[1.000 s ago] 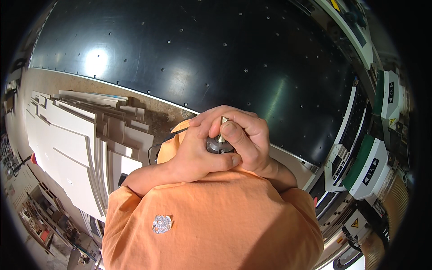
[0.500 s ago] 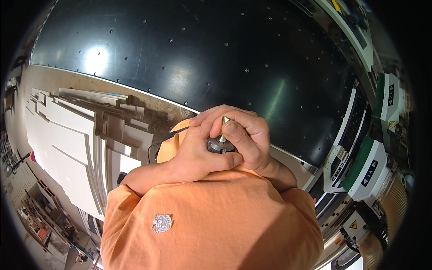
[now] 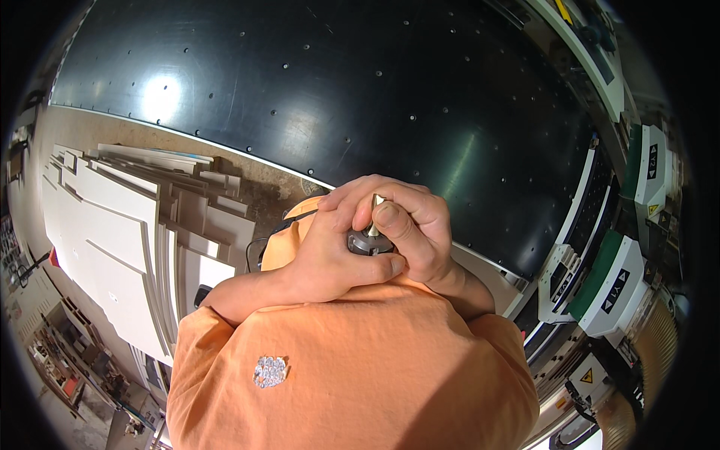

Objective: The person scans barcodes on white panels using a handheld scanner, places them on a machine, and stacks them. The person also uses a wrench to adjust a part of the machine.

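Observation:
In front of my chest, my left hand (image 3: 324,253) is closed round a dark grey round tool body (image 3: 363,244), its thumb lying across the near side. A shiny pale-gold metal piece (image 3: 374,219), narrow in the middle and flared at the top, stands up from this body. The thumb and curled forefinger of my right hand (image 3: 421,225) close on the metal piece from the right. Fingers of both hands overlap at the far side and hide much of the tool, so its exact kind cannot be made out.
Beyond my hands stretches a large black table (image 3: 247,82) dotted with small holes. Pale flat boards (image 3: 112,247) lean in a stack at the left. On the right stand white and green machine parts (image 3: 615,285) with a ribbed hose (image 3: 664,330). A black cable (image 3: 251,251) hangs near my left arm.
Almost nothing differs. Both hands keep their grip on the tool and the metal piece, with only a tiny shift to the right in the picture.

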The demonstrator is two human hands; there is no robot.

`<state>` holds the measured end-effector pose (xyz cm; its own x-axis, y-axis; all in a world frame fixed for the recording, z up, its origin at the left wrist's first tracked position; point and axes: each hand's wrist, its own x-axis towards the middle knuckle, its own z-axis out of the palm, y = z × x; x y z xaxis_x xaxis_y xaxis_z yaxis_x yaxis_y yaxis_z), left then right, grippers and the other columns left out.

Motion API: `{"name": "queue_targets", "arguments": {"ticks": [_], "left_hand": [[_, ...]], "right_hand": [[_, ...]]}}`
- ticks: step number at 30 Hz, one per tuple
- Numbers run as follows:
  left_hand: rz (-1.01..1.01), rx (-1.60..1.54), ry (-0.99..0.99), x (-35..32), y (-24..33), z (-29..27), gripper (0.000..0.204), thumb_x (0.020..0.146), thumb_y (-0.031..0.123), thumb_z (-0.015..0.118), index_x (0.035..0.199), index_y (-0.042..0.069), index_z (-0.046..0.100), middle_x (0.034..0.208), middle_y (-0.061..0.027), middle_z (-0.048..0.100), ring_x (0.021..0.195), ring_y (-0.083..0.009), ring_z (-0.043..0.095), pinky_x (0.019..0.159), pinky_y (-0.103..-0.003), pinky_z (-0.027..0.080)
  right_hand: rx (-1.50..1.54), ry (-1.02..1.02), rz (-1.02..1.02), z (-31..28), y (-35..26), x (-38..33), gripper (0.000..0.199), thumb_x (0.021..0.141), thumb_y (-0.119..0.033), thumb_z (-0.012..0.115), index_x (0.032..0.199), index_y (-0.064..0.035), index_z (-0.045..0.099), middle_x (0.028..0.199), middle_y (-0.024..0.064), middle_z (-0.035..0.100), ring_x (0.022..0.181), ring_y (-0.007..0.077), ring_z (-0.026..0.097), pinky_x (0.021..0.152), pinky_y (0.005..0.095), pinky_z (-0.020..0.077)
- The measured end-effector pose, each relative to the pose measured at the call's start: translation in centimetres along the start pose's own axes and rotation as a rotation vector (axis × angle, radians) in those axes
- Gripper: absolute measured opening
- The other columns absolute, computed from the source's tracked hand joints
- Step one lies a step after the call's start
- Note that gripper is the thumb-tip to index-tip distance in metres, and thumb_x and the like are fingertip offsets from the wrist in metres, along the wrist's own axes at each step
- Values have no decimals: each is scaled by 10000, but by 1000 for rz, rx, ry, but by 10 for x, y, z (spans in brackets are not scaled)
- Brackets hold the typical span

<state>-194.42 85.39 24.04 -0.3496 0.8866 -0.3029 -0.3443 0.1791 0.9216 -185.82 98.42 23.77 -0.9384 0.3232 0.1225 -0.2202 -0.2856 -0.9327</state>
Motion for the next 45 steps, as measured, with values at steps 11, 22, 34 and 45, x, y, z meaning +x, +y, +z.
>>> {"name": "queue_targets", "arguments": {"ticks": [11,22,34,45], "left_hand": [[26,34,-46,0,11,6,441,713,75,771,1103,15,574,986,-50,599,926,-133,599,770,-284,510],[35,8,-39,-1,9,7,440,715,76,771,1105,15,577,991,-59,603,935,-144,604,779,-292,512],[-5,8,-15,1,11,5,452,707,83,778,1103,14,571,965,-42,595,915,-129,593,772,-281,501],[-101,-85,61,-2,17,14,362,682,84,722,1015,32,592,945,-25,605,904,-113,578,774,-279,486]], "right_hand": [[7,-10,13,-2,1,-2,423,1051,-268,499,772,38,585,873,188,696,974,354,693,871,435,552],[13,-21,0,-2,2,-2,423,1050,-266,498,760,30,583,859,186,695,965,356,692,875,452,552],[32,-12,1,-2,5,-2,354,1062,-217,501,851,45,611,910,160,699,997,300,695,884,383,546],[125,-22,42,-3,9,-7,338,1066,-196,490,874,51,621,920,156,698,994,274,691,901,365,530]]}}
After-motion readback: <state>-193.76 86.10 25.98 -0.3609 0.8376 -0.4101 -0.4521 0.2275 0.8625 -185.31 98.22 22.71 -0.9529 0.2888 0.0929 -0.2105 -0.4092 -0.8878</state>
